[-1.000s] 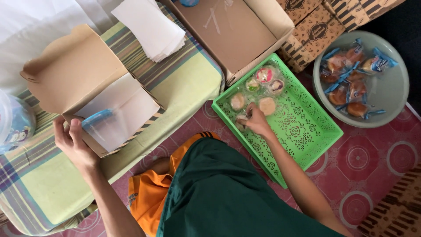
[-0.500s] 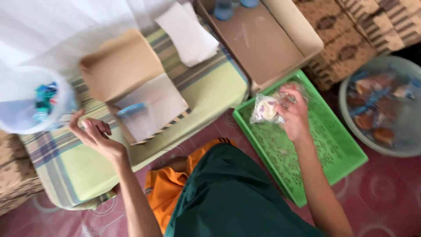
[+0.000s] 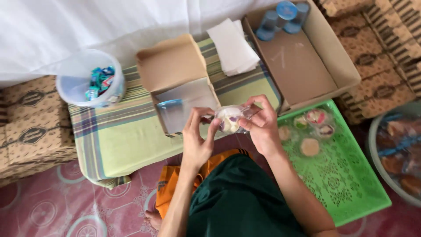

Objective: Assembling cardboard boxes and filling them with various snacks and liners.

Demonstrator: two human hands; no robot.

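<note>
Looks like a home snack-packing spot: patterned red floor mat [image 3: 87,206], stacked printed cardboard boxes [image 3: 30,127], green perforated plastic tray [image 3: 346,184] of wrapped cakes.

one head-worn camera looks steeply down, close over both hands and lap.

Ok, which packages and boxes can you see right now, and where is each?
Clear snack packet: between left hand and right hand, pale pieces inside.
Open brown box: on striped cloth, square, lid up.
Cardboard tray: upper right, blue cups inside.
Green tray: right, wrapped round snacks.
White tub: left, blue-green wrappers.
</note>
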